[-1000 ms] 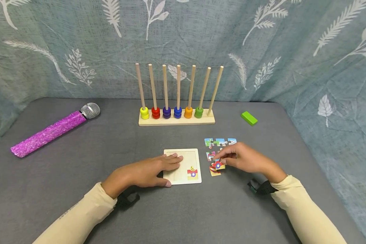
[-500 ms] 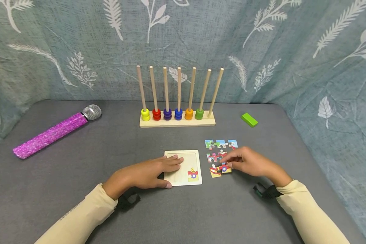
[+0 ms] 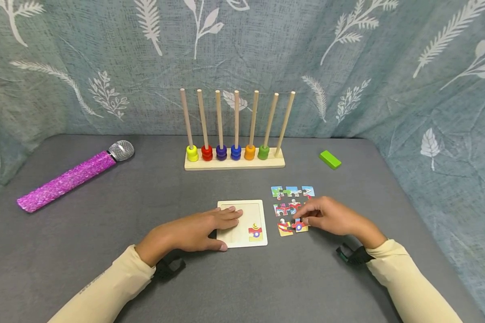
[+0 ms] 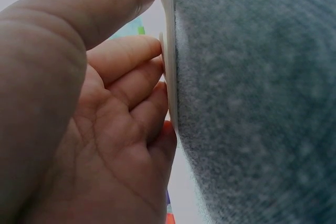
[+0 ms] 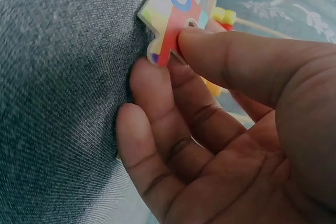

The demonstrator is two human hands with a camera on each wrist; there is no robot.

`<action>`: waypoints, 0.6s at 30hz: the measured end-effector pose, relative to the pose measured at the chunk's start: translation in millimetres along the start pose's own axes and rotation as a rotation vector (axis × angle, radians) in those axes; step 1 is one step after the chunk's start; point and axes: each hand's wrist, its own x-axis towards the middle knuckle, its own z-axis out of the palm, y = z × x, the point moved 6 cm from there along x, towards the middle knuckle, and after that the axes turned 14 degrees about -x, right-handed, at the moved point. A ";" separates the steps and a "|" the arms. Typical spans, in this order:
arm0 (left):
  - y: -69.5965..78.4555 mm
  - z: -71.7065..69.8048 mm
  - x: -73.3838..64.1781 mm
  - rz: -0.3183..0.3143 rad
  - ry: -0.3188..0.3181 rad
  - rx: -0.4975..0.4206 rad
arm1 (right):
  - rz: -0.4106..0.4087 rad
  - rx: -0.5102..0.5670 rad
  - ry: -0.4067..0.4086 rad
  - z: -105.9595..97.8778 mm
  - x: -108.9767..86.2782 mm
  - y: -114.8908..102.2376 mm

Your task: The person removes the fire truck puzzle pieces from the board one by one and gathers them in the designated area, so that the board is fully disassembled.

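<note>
My left hand (image 3: 202,229) rests with fingers straight on a square wooden puzzle tray (image 3: 242,246), its thumb at the near edge. The left wrist view shows the fingertips against the tray's pale rim (image 4: 171,77). A puzzle piece with a red and blue wheel print (image 3: 255,233) lies in the tray's lower right corner. To the tray's right, my right hand (image 3: 335,217) pinches another puzzle piece (image 5: 170,17) with a blue ring, thumb over its face, close against the cloth. Several loose picture pieces (image 3: 282,210) lie in rows beside that hand, partly hidden by its fingers.
Behind the tray stands a wooden peg rack (image 3: 234,165) with tall rods and coloured rings. A purple glittery microphone (image 3: 68,179) lies at left, and a green block (image 3: 330,159) at back right. A leaf-patterned curtain (image 3: 266,54) hangs along the table's back.
My right hand has moved slightly right and nearer, drawing the wheel piece away from its neighbour in the bottom row. The left hand stays on the tray.
</note>
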 end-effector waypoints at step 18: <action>0.0 0.6 0.0 0.008 0.005 -0.004 | 0.008 -0.053 0.025 1.7 2.7 1.8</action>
